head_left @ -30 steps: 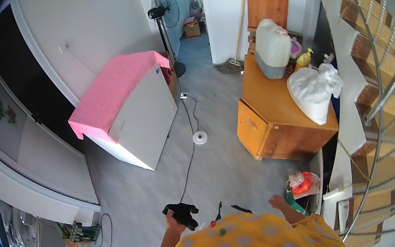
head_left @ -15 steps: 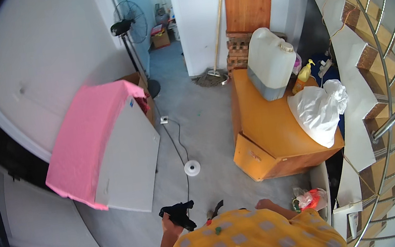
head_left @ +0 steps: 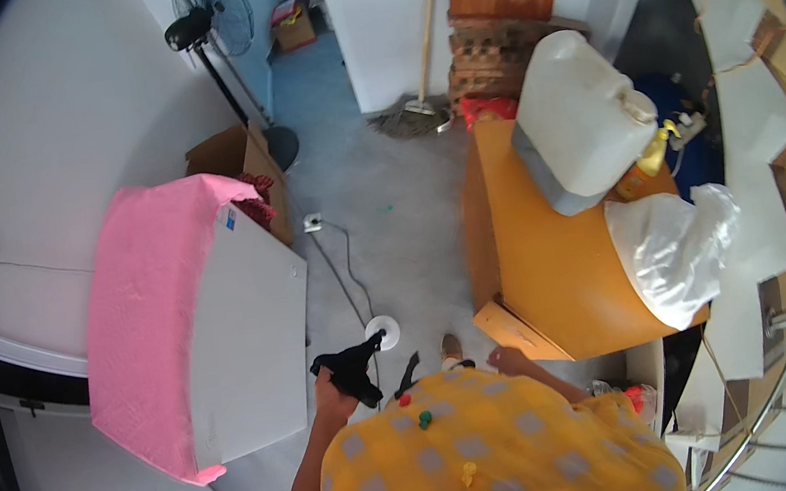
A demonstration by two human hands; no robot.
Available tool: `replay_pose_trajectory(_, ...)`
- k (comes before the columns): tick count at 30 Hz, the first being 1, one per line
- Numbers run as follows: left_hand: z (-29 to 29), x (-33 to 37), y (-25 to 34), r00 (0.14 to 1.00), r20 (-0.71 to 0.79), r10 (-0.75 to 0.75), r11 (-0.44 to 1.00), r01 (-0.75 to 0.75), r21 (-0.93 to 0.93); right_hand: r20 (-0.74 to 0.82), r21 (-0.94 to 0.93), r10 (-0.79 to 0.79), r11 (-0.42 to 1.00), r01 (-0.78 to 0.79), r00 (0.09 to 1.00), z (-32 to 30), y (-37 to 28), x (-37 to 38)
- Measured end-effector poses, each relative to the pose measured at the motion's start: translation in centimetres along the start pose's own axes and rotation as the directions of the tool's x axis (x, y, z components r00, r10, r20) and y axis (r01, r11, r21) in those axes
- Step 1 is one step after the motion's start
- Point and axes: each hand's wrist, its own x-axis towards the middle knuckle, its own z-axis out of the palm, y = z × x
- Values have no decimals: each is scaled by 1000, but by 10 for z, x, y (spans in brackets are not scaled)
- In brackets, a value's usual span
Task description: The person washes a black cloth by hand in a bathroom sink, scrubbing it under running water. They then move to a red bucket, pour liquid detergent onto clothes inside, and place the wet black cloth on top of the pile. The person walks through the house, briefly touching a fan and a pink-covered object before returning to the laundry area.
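Observation:
My left hand (head_left: 330,392) is closed around a black cloth (head_left: 351,372), which hangs in loose folds past my fingers. My right hand (head_left: 507,361) is in front of my body with its fingers curled in, and nothing shows in it. It is nearest to the front corner of an orange-brown cabinet (head_left: 558,273). A round white disc-shaped object (head_left: 384,333) with a cable lies on the floor just beyond the cloth. Between my hands, a dark strip (head_left: 408,374) shows past my yellow checked top, and one shoe (head_left: 450,346) is in view.
At left stands a grey-white box-shaped appliance (head_left: 251,346) under a pink cover (head_left: 139,331), with a cardboard box (head_left: 235,157) and fan (head_left: 192,31) behind. A jerrycan (head_left: 575,109), spray bottle (head_left: 648,161) and white plastic bag (head_left: 675,251) stand right, near stairs (head_left: 754,134). A cable (head_left: 343,262) crosses the floor.
The view has shifted forward, and the cabinet and appliance appear nearer. The black cloth stays in my left hand, now over the edge of the white disc. A shoe has come into view.

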Motion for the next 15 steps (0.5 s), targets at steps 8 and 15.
replay_pose_trajectory(8, 25, 60, 72, 980, -117, 161, 987, -158, 37, 134, 341, 75, 933, -117, 988, -124, -78, 228)
replay_pose_trajectory(15, 32, 176, 134, 984, -137, 118, 993, -118, 6, 295, 563, 237, 740, -368, 926, -168, -92, 350)
